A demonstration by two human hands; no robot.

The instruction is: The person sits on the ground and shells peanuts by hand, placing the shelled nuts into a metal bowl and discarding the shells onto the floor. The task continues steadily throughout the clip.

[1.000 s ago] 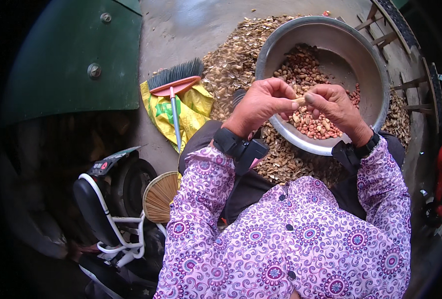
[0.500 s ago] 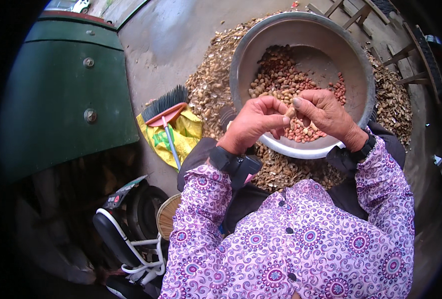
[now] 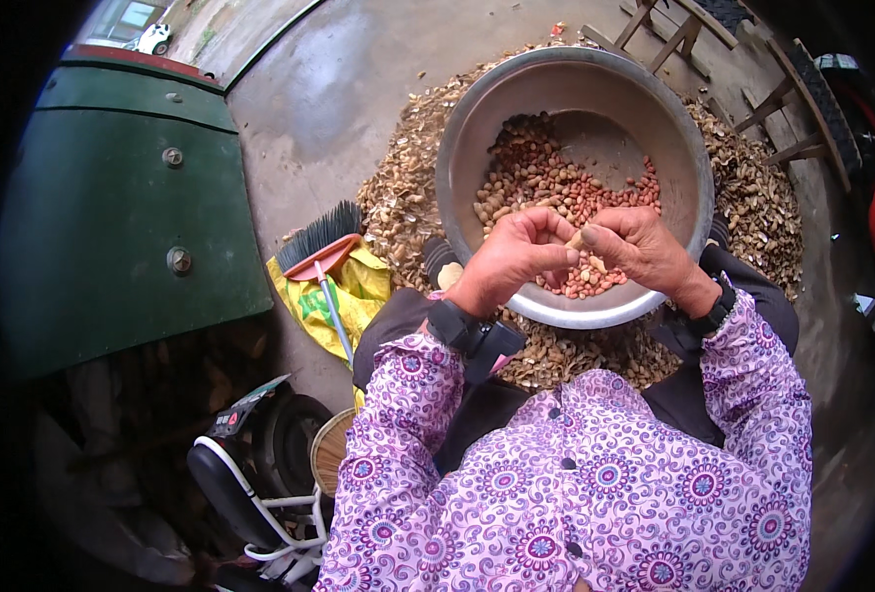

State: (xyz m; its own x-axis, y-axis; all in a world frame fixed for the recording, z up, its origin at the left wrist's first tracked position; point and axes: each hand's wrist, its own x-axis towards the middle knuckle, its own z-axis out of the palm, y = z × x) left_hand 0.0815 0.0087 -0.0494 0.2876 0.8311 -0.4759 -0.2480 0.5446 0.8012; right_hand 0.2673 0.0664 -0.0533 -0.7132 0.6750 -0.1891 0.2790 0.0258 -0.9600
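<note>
Over the near part of a wide metal basin (image 3: 679, 128), my two hands meet fingertip to fingertip. A tan unshelled peanut (image 3: 577, 240) is pinched at the thumb tip of my right hand (image 3: 645, 252). Close beside it, my left hand (image 3: 511, 259) has its fingers curled in and its thumb pointing at the peanut; anything inside those fingers is hidden. Below the hands, the basin holds reddish shelled peanuts (image 3: 590, 279) and, toward its left side, tan unshelled peanuts (image 3: 492, 192).
Broken peanut shells (image 3: 398, 207) lie heaped around the basin. To the left are a broom (image 3: 324, 257) on a yellow bag (image 3: 359, 296) and a green metal panel (image 3: 122, 217). Wooden stools (image 3: 783, 99) stand at the far right. A woven basket (image 3: 331, 454) sits by my left elbow.
The whole view has shifted a little, so the basin sits lower and further left. My hands stay together over it, the peanut still at my right fingertips.
</note>
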